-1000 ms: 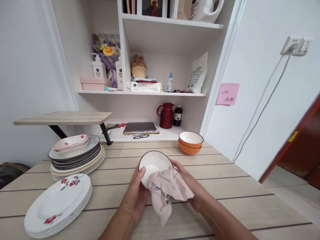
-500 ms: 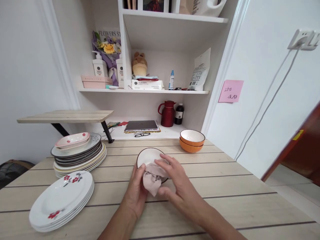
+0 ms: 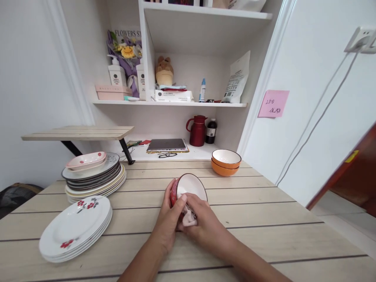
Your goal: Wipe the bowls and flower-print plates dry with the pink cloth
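A small bowl (image 3: pixel 190 185), white inside with a dark rim and a red outside, is tilted above the wooden table (image 3: pixel 264 219). My left hand (image 3: pixel 169 223) grips its left rim, thumb over the edge. My right hand (image 3: pixel 202 223) is closed on a bunched pale pink cloth (image 3: pixel 188 217), pressing it against the bowl's near lower edge. Most of the cloth is hidden under my fingers.
Two stacked orange bowls (image 3: pixel 225 161) sit at the table's far edge. A stack of white flowered plates (image 3: pixel 76 229) lies near left, with a taller mixed plate stack (image 3: pixel 94 178) topped by a pink dish behind it. Shelves hold a red jug (image 3: pixel 197 131), bottles and a laptop.
The cloth went from draped loosely over my right hand to bunched tight against the bowl's lower edge. The bowl is tilted more, showing its red outside.
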The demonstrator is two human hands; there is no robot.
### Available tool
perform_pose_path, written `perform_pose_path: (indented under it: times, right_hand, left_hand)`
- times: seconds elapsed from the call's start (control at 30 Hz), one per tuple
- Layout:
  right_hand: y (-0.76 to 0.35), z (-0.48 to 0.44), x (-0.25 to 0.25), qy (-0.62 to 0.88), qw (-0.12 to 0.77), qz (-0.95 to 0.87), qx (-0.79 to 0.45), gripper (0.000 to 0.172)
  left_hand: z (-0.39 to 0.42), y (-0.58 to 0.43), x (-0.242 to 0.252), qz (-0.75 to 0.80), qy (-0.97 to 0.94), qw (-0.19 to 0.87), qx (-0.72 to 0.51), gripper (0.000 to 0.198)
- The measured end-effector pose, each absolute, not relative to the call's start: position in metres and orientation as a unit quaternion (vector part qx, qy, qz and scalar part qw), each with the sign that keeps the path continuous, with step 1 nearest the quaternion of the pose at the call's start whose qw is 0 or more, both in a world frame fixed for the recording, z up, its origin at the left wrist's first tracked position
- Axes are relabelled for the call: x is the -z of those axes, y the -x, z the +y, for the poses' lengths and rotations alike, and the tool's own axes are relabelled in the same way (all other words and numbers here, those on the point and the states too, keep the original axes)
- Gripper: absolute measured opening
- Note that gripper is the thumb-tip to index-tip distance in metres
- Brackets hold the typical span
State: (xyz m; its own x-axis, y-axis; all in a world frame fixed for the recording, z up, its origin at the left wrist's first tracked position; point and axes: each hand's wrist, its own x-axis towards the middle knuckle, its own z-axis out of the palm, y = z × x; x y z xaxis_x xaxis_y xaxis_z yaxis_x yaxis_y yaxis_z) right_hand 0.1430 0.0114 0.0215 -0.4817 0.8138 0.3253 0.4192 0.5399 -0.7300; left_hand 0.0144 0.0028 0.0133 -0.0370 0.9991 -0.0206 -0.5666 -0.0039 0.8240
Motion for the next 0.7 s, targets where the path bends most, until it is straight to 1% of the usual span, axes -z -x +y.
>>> perform_pose_path:
  times: [0.03, 0.07, 0.1, 0.2, 0.27, 0.37, 0.47, 0.6, 0.7]
  right_hand:
    - [-0.143, 0.011, -0.023, 0.375, 0.338, -0.816, -0.282, 0.035]
    - [-0.144, 0.011, -0.023, 0.364, 0.334, -0.827, -0.267, 0.034]
    - [-0.145, 0.011, -0.022, 0.350, 0.328, -0.842, -0.248, 0.038]
    - [-0.155, 0.017, -0.019, 0.297, 0.307, -0.882, -0.198, 0.056]
    - [-0.163, 0.023, -0.019, 0.275, 0.291, -0.899, -0.177, 0.060]
    - [-0.173, 0.031, -0.024, 0.260, 0.272, -0.916, -0.137, 0.049]
    - [-0.174, 0.032, -0.030, 0.259, 0.263, -0.923, -0.111, 0.042]
    - [-0.165, 0.026, -0.029, 0.297, 0.259, -0.913, -0.101, 0.042]
    - [-0.160, 0.022, -0.022, 0.337, 0.283, -0.890, -0.120, 0.049]
  left_hand:
    - [0.003, -0.013, -0.013, 0.347, -0.311, 0.619, -0.633, 0.070]
    - [0.004, -0.012, -0.013, 0.352, -0.304, 0.619, -0.633, 0.071]
    - [0.004, -0.011, -0.013, 0.355, -0.297, 0.619, -0.634, 0.070]
    - [0.007, -0.007, -0.013, 0.349, -0.293, 0.620, -0.639, 0.065]
    - [0.008, -0.004, -0.012, 0.338, -0.299, 0.628, -0.634, 0.060]
    - [0.012, 0.001, -0.010, 0.334, -0.294, 0.650, -0.615, 0.057]
    - [0.014, 0.004, -0.010, 0.342, -0.274, 0.667, -0.602, 0.059]
    - [0.010, -0.001, -0.017, 0.333, -0.285, 0.658, -0.612, 0.063]
    - [0.004, -0.008, -0.022, 0.341, -0.313, 0.635, -0.618, 0.073]
